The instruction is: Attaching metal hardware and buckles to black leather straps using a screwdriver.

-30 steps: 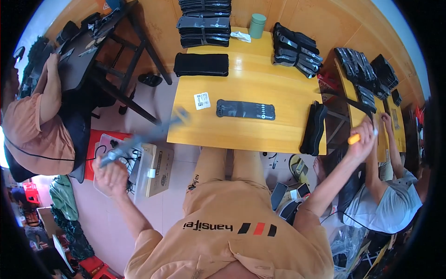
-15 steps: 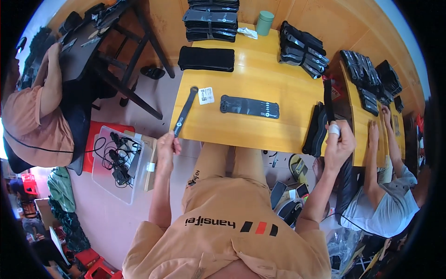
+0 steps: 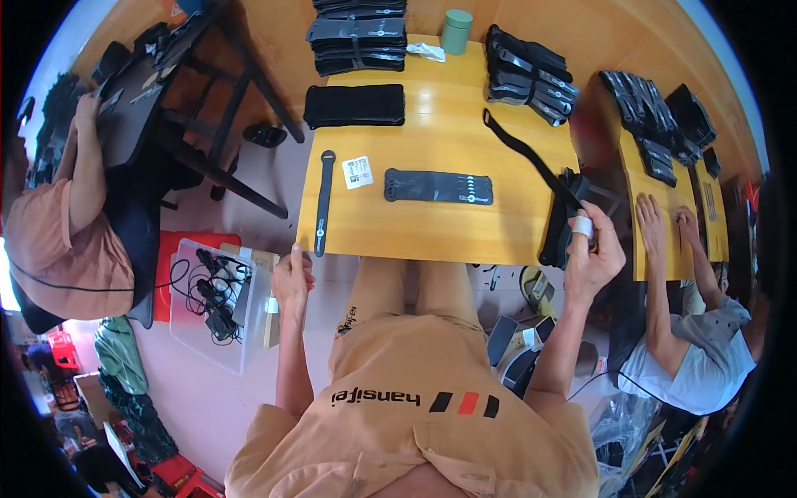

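Observation:
My right hand [image 3: 594, 259], a white band round one finger, is closed on one end of a black hook-and-loop strap [image 3: 531, 156]. That strap curves up and leftward above the table, its slotted end at the far side. Below it, by the right edge, lies a bundle of black straps [image 3: 554, 232]. My left hand [image 3: 292, 280] is at the table's front left edge, fingers loosely curled with the thumb apart, nothing visible in it. Just beyond it a single black strap [image 3: 324, 203] lies lengthwise. A small white label [image 3: 358, 173] and a flat stack of straps [image 3: 438, 187] lie mid-table.
Folded black straps [image 3: 354, 106], banded strap stacks [image 3: 357, 41], more bundles [image 3: 531, 76] and a green canister [image 3: 457, 31] stand on the wooden table [image 3: 432, 236]. A clear bin of cables [image 3: 212, 303] is at left. People sit at both sides.
My left hand has let go of the single strap, which now lies straighter on the table. The strap in my right hand has swung out to the left over the table.

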Demonstrator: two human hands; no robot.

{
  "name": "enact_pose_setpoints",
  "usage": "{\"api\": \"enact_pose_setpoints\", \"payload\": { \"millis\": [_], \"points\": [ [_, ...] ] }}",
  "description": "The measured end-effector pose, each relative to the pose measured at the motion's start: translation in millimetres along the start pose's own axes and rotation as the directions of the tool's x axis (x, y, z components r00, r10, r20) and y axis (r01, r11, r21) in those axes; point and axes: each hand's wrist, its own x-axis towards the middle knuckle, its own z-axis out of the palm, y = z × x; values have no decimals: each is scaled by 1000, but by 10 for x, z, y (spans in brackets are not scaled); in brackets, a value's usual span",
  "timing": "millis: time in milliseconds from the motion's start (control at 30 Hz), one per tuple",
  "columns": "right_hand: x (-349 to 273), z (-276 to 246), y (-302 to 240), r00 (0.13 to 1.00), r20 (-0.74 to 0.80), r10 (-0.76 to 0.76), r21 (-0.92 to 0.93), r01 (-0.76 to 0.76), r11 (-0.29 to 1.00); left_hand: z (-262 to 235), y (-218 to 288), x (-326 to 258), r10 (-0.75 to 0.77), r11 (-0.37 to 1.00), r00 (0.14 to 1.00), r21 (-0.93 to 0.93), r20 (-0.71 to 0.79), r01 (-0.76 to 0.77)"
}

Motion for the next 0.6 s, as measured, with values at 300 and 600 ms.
{"api": "enact_pose_setpoints", "payload": {
  "millis": [300,600],
  "points": [
    [-617,334,-329,682,389,-619,294,545,785,506,682,-684,375,778,558,-579,740,245],
    [-740,282,-114,809,572,-136,292,-46,955,963,752,-583,381,626,582,-663,719,410]
  ]
}}
